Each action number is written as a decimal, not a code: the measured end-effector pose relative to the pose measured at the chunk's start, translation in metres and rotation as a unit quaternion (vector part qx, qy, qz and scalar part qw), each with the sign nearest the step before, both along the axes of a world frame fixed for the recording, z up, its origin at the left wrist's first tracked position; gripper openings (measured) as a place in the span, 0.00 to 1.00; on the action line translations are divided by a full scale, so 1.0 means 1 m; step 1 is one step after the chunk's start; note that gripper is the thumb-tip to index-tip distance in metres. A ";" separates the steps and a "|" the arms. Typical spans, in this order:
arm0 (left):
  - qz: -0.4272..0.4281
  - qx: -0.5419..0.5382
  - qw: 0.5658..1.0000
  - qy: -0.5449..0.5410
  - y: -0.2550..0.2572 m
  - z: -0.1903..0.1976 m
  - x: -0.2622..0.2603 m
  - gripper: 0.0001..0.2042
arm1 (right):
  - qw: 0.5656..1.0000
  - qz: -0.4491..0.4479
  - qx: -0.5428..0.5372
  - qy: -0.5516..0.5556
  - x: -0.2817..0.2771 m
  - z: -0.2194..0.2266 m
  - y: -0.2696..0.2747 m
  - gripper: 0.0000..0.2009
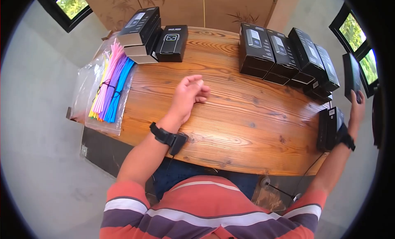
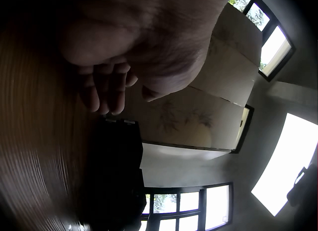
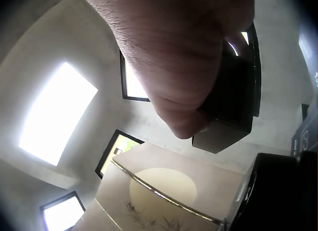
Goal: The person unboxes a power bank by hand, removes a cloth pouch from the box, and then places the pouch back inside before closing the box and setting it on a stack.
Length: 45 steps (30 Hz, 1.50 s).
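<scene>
My right hand [image 1: 357, 109] grips the lower end of a black box [image 1: 351, 72], raised off the table's right side. In the right wrist view the dark box [image 3: 221, 134] shows beside the thumb, and the palm hides part of it. Just below that hand, at the table's right edge, more black boxes [image 1: 328, 130] stand. My left hand [image 1: 189, 97] is over the middle of the wooden table [image 1: 247, 128], fingers loosely bent and holding nothing. The left wrist view shows its relaxed fingers [image 2: 117, 89] close over the wood.
Stacked black printed boxes [image 1: 279, 54] line the table's back right. Another stack [image 1: 140, 33] and a single box [image 1: 172, 43] stand at the back left. Bundles of pink, purple, blue and yellow sticks [image 1: 111, 87] lie on clear plastic bags [image 1: 82, 91] at left.
</scene>
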<state>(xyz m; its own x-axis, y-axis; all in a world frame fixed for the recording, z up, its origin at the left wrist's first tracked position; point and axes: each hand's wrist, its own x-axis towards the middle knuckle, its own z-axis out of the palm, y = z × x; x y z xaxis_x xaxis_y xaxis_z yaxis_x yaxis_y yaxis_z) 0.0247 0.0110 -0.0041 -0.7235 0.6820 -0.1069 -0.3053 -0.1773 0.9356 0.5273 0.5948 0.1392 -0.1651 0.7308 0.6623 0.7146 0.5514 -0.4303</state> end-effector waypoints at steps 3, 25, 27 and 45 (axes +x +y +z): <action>0.083 0.043 0.992 -0.084 -0.007 0.012 -0.031 0.10 | 0.973 0.148 -0.108 0.139 0.004 0.023 -0.086 0.31; 0.340 -0.306 0.754 0.472 -0.059 0.075 -0.249 0.47 | 0.888 0.353 -0.294 0.034 -0.079 -0.073 -0.385 0.37; 0.360 -0.268 0.749 0.487 -0.067 0.067 -0.256 0.43 | 0.888 0.344 -0.302 0.027 -0.081 -0.075 -0.387 0.37; 0.292 -0.050 0.921 0.252 -0.064 0.058 -0.283 0.10 | 0.889 0.332 -0.316 0.020 -0.084 -0.092 -0.386 0.35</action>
